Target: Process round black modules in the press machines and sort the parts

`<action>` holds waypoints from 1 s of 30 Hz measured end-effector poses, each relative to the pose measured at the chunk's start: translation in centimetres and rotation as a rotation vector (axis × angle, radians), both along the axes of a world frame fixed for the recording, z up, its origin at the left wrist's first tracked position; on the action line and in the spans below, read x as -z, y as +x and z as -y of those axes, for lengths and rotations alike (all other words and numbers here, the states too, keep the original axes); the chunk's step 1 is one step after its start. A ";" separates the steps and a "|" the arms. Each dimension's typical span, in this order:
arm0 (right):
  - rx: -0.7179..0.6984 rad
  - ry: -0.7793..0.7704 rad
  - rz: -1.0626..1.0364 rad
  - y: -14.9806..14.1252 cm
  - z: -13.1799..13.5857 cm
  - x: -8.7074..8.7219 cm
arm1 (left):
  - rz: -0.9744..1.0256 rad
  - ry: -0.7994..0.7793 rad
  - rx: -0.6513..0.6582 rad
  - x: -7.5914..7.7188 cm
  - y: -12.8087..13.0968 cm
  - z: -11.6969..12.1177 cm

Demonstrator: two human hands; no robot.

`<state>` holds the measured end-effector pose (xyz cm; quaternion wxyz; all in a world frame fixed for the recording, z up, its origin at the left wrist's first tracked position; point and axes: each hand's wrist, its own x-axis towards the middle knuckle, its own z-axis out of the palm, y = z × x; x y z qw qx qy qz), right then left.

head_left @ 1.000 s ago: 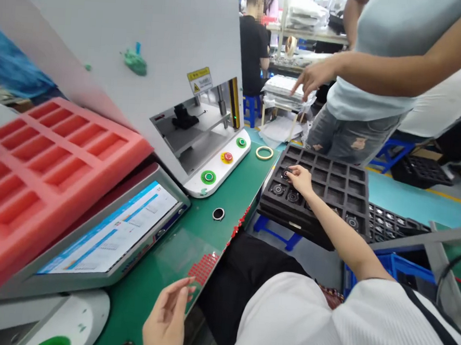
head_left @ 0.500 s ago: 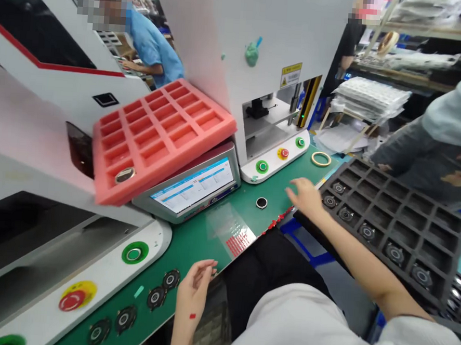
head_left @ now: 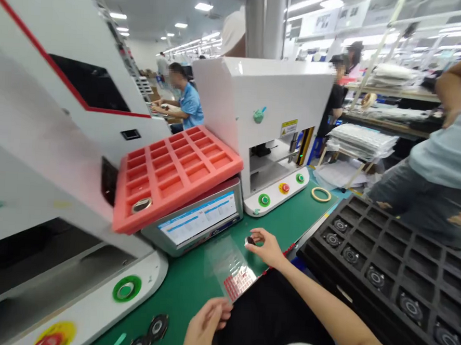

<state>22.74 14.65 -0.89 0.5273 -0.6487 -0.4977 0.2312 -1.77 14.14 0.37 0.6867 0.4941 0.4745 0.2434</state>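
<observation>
My right hand [head_left: 265,247] is over the green bench mat [head_left: 192,287], its fingers pinched on a small round black part [head_left: 250,241]. My left hand [head_left: 204,329] hangs at the bench's near edge with its fingers curled; nothing shows in them. A clear sheet of small red stickers [head_left: 234,277] lies between the two hands. Two black round parts [head_left: 149,336] lie on the mat left of my left hand.
A red foam tray [head_left: 178,172] holding one metal part [head_left: 141,205] rests above a touchscreen [head_left: 199,220]. Behind stands a white press [head_left: 270,123] with green and red buttons. A black compartment tray [head_left: 389,260] with round parts sits right. A tape ring [head_left: 321,194] lies beyond. People work nearby.
My right hand came back from the black tray and picked the round black part up off the mat. The camera tilted up and left. My left hand stayed at the bench edge.
</observation>
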 end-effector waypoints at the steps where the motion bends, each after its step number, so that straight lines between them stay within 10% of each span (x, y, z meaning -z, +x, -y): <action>1: -0.067 0.021 -0.081 -1.2 0.5 -0.7 | 0.095 -0.089 0.039 -1.0 0.9 0.1; 7: -0.427 0.088 -0.459 -7.1 3.7 -5.1 | 0.638 -0.365 -0.009 -5.1 3.7 -0.5; 15: -0.278 0.280 -0.309 -7.7 5.3 -7.3 | 0.487 0.015 -0.285 -4.8 2.7 0.8; 25: -0.216 0.203 -0.156 -7.2 5.7 -8.9 | 0.072 0.743 -0.122 -5.9 1.5 1.4; 30: -0.511 0.130 -0.138 -5.0 5.3 -9.8 | 0.021 0.875 -0.006 -6.4 1.0 1.2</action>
